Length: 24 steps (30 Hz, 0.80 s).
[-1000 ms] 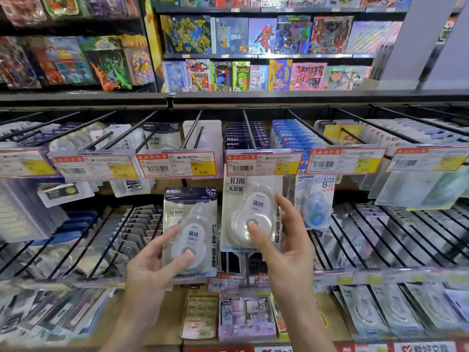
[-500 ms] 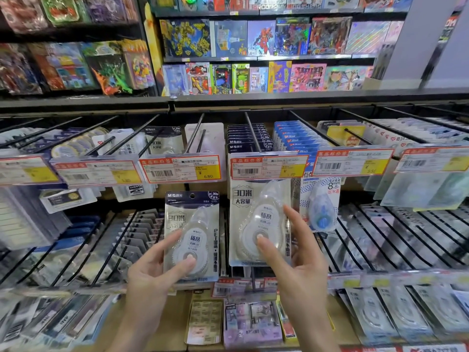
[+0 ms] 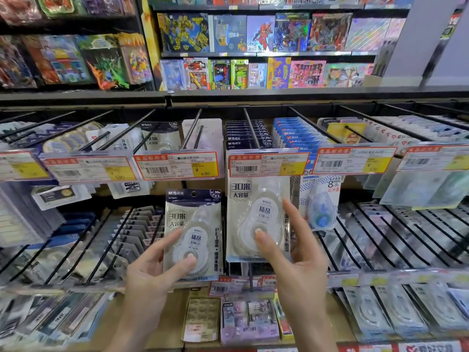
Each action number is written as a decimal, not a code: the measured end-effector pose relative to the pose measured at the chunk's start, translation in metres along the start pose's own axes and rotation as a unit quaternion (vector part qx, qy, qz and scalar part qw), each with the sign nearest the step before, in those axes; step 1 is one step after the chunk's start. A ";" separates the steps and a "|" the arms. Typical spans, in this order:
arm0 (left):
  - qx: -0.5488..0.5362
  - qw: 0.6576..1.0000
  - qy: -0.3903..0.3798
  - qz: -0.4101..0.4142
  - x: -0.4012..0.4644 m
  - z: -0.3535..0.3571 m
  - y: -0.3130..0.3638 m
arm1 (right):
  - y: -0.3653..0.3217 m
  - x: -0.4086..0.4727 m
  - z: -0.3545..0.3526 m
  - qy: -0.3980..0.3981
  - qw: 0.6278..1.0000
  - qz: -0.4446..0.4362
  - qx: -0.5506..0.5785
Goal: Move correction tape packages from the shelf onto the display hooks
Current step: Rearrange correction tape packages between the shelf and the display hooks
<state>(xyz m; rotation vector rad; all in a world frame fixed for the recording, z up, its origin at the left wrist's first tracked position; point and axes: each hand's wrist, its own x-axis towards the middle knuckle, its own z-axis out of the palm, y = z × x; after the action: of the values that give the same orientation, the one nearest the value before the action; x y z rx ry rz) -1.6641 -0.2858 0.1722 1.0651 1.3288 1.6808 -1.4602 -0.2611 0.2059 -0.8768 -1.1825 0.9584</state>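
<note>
left hand (image 3: 149, 283): fingers clamped on loose package (image 3: 193, 233), long axis upright, hang hole up
right hand (image 3: 302, 260): fingers clamped on hooked package (image 3: 257, 217), upright

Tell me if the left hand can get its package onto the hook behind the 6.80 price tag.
Probably yes: the left hand holds its package just below that tag, hang hole uncovered, nothing between.
</note>
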 end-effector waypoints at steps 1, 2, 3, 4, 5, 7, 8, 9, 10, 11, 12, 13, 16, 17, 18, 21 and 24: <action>-0.001 1.000 -0.001 -0.001 -0.001 -0.001 0.000 | 0.001 -0.001 0.000 0.003 1.000 0.002 0.002; -0.003 1.000 0.001 -0.001 -0.001 -0.001 0.000 | 0.002 -0.002 0.000 0.006 1.000 0.004 0.003; -0.004 1.000 0.003 0.000 -0.001 -0.002 0.000 | 0.004 -0.003 -0.001 0.007 1.000 0.004 0.003; -0.007 1.000 0.003 0.000 -0.002 -0.003 0.000 | 0.004 -0.004 -0.001 0.007 1.000 0.003 0.003; -0.011 1.000 0.001 0.001 -0.002 -0.003 0.000 | 0.005 -0.005 -0.003 0.007 1.000 0.001 0.001; -0.010 1.000 0.001 -0.001 -0.003 -0.004 0.001 | 0.006 -0.007 -0.005 0.006 1.000 0.002 -0.009; -0.008 1.000 0.003 -0.001 -0.002 -0.005 0.002 | 0.006 -0.007 -0.005 0.006 1.000 0.003 -0.014; -0.006 1.000 0.004 0.000 -0.002 -0.006 0.002 | 0.006 -0.008 -0.006 0.005 1.000 0.004 -0.019; -0.002 1.000 0.003 0.000 -0.003 -0.006 0.002 | 0.006 -0.008 -0.006 0.003 1.000 0.007 -0.023; 0.005 1.000 0.000 0.000 -0.003 -0.006 0.003 | 0.007 -0.008 -0.007 0.001 1.000 0.009 -0.024; 0.014 1.000 -0.003 0.000 -0.003 -0.006 0.003 | 0.008 -0.008 -0.007 0.000 1.000 0.010 -0.023; 0.019 1.000 -0.002 0.002 -0.003 -0.007 0.003 | 0.009 -0.008 -0.008 0.001 1.000 0.009 -0.021; 0.019 1.000 0.004 0.006 -0.002 -0.007 0.003 | 0.013 -0.008 -0.008 0.003 1.000 0.010 -0.012; 0.019 1.000 0.004 0.006 -0.002 -0.007 0.003 | 0.014 -0.008 -0.008 0.003 1.000 0.011 -0.010; 0.014 1.000 0.004 0.007 -0.002 -0.008 0.003 | 0.014 -0.007 -0.007 0.003 1.000 0.010 -0.010; 0.016 1.000 0.004 0.010 -0.001 -0.008 0.003 | 0.013 -0.003 -0.003 0.002 1.000 0.002 -0.005; 0.020 1.000 -0.001 0.014 0.001 -0.006 0.003 | 0.011 0.002 0.001 -0.007 1.000 -0.004 0.006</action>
<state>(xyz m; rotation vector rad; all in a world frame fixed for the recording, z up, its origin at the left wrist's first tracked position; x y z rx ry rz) -1.6699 -0.2877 0.1746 1.1133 1.3569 1.6805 -1.4628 -0.2555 0.1969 -0.8561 -1.1911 0.9652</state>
